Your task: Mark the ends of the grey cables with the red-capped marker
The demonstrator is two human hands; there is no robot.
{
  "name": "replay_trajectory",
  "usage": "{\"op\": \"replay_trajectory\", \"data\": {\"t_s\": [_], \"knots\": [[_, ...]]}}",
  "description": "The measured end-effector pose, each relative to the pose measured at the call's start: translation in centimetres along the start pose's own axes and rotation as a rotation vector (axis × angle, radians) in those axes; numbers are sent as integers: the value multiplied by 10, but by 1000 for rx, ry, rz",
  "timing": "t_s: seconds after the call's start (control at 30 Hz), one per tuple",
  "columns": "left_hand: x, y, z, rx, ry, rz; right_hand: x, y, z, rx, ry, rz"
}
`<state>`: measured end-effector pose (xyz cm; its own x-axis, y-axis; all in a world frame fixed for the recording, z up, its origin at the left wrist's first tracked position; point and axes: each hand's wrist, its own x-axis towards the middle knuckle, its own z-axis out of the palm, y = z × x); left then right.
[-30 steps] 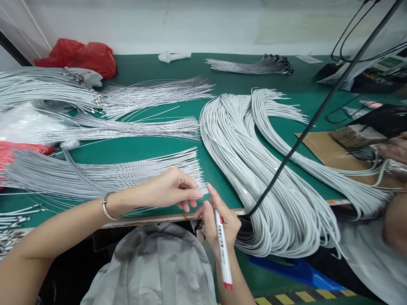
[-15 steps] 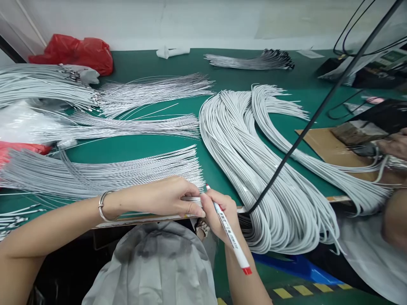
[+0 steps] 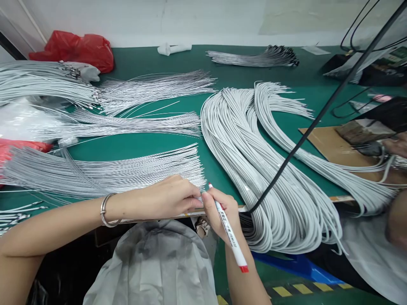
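Note:
My right hand (image 3: 222,212) is closed around a white marker (image 3: 230,237) with red ends, its red tip pointing up and away from me. Just left of it, my left hand (image 3: 182,197) is closed, thumb against the fingers; what it pinches, if anything, is hidden. The two hands meet at the table's front edge. Right behind my left hand lies a wide bundle of thin grey wires (image 3: 127,169), its cut ends reaching to the right hand.
Thick white cables (image 3: 270,182) loop over the front edge on the right. A black cord (image 3: 295,148) slants across them. More wire bundles (image 3: 152,125) and a red bag (image 3: 79,51) lie behind. A co-worker's hand (image 3: 397,146) is at far right, near cardboard (image 3: 330,146).
The left thumb has drawn in under the fingers, and the wires that showed between them are hidden. The right hand still holds the marker. The view has shifted slightly.

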<state>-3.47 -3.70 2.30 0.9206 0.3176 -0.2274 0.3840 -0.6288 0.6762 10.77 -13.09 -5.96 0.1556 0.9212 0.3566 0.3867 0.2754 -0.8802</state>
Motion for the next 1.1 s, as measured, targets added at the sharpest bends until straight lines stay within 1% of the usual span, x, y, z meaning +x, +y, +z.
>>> {"op": "replay_trajectory", "data": {"t_s": [0.13, 0.23, 0.3, 0.33, 0.4, 0.43, 0.53, 0.73, 0.93, 1.03, 1.1], "knots": [[2, 3, -5, -57, -44, -21, 0, -1, 1, 14, 7, 33], [3, 1, -7, -95, -63, -12, -3, 1, 2, 35, 47, 64], [3, -2, -8, -153, -61, -8, -6, 3, 3, 68, 121, 67], [3, -4, -9, -200, -61, -13, -8, 4, 4, 84, 179, 63], [3, -7, -11, -310, -74, -38, -12, 6, 6, 99, 278, 27], [3, -8, -12, -358, -87, -54, -14, 6, 8, 98, 301, 0], [2, -10, -13, -436, -111, -81, -19, 4, 15, 82, 286, -65], [3, -11, -11, -477, -109, -106, -28, 3, 33, 20, 336, -71], [7, -10, -7, -483, -108, -128, -34, 8, 42, 11, 396, -2], [8, -14, -5, -493, -95, -132, -36, 7, 43, 25, 379, 19], [8, -16, -4, -500, -96, -132, -37, 6, 43, 94, 357, 70]]}}
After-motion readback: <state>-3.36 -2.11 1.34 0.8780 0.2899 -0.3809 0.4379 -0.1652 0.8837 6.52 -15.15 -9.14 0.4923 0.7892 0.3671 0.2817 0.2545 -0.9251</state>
